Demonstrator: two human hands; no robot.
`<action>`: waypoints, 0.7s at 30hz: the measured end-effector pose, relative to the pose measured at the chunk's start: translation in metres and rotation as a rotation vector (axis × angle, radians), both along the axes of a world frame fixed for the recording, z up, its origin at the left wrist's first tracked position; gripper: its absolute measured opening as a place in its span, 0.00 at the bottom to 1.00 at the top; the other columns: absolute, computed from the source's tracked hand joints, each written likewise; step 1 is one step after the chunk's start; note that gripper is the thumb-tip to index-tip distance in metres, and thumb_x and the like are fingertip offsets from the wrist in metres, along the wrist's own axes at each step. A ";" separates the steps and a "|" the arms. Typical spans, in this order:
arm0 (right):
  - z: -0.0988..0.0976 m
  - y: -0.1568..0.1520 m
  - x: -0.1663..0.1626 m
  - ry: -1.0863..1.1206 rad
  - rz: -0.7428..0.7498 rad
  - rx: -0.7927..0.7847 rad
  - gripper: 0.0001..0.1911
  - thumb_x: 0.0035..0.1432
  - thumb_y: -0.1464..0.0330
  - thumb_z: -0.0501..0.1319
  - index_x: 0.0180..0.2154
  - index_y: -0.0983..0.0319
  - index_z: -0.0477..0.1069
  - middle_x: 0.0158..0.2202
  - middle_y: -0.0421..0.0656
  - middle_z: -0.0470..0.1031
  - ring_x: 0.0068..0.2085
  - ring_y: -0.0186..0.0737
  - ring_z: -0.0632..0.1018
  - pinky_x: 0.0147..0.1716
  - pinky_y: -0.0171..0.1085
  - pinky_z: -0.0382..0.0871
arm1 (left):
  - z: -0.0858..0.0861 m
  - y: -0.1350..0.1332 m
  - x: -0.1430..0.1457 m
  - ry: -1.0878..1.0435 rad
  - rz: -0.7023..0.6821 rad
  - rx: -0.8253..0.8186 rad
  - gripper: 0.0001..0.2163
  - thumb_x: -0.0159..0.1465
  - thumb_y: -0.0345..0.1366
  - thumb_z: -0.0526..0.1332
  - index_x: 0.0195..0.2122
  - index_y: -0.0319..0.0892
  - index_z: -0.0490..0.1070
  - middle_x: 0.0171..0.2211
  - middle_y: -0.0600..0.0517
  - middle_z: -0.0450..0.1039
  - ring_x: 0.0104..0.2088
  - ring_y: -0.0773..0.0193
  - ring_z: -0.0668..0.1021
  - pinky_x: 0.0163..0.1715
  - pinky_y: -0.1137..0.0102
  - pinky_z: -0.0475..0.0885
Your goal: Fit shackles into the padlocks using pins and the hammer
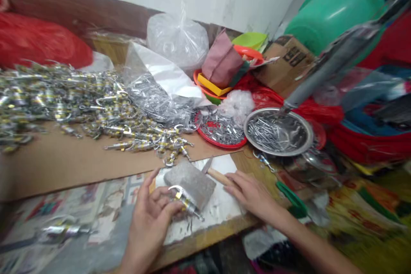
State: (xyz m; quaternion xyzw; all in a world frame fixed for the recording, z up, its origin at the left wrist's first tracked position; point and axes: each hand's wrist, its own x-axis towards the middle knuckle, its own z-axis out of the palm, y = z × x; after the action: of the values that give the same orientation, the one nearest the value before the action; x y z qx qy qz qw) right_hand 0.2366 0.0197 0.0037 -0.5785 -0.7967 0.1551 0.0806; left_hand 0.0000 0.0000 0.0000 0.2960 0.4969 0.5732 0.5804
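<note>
Two bare hands: both at the worktop [202,246]; the left hand [149,216] sits at eight o'clock of the grey block [189,182], the right hand [247,192] at three o'clock.
Left fingers: closed in a pinch on one metal hook fitting [185,202]; the rest loosely curled.
Right fingers: wrapped round the handle of a wooden-handled tool [221,177]; its blurred head points to eleven o'clock.
Hook fitting: at the block's six o'clock side; whether it touches the block, I cannot tell.
Block work: probably positioning this fitting for the tool; the next move seems to call for a steady pinch, fingertips clear of the tool's head.
Heap of fittings [61,98]: ten o'clock; untidy.
Steel bowl [300,135]: two o'clock; it holds slim metal pieces.
</note>
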 end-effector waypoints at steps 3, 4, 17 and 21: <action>0.016 -0.001 -0.005 0.105 -0.061 0.087 0.08 0.60 0.68 0.52 0.40 0.63 0.66 0.35 0.45 0.71 0.37 0.42 0.75 0.35 0.40 0.69 | -0.001 0.000 0.000 -0.007 -0.009 0.010 0.37 0.44 0.29 0.68 0.54 0.46 0.53 0.26 0.57 0.71 0.22 0.65 0.74 0.21 0.68 0.74; 0.021 -0.003 -0.007 0.137 -0.052 0.121 0.09 0.60 0.68 0.52 0.41 0.63 0.65 0.36 0.45 0.71 0.37 0.42 0.75 0.36 0.40 0.69 | -0.001 0.000 0.000 -0.007 -0.010 0.012 0.37 0.44 0.29 0.68 0.54 0.46 0.53 0.26 0.57 0.71 0.22 0.65 0.74 0.21 0.68 0.74; 0.055 -0.031 -0.028 0.137 0.343 0.470 0.23 0.57 0.80 0.49 0.54 0.62 0.60 0.42 0.47 0.73 0.40 0.39 0.75 0.34 0.36 0.71 | 0.001 0.000 0.001 -0.014 -0.004 0.034 0.36 0.45 0.29 0.67 0.54 0.46 0.52 0.25 0.58 0.72 0.21 0.67 0.75 0.21 0.70 0.75; 0.057 -0.034 -0.031 0.163 0.325 0.461 0.23 0.56 0.79 0.50 0.53 0.63 0.62 0.41 0.47 0.74 0.39 0.38 0.75 0.35 0.35 0.72 | 0.004 -0.001 0.002 -0.023 0.005 0.015 0.37 0.44 0.29 0.67 0.55 0.46 0.52 0.25 0.58 0.71 0.20 0.67 0.75 0.21 0.70 0.75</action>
State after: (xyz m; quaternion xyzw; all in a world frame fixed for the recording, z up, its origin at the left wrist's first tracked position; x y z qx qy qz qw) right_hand 0.2058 -0.0148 0.0604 -0.3955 -0.8840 0.0266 0.2479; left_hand 0.0016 -0.0011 0.0041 0.2924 0.4869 0.5816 0.5824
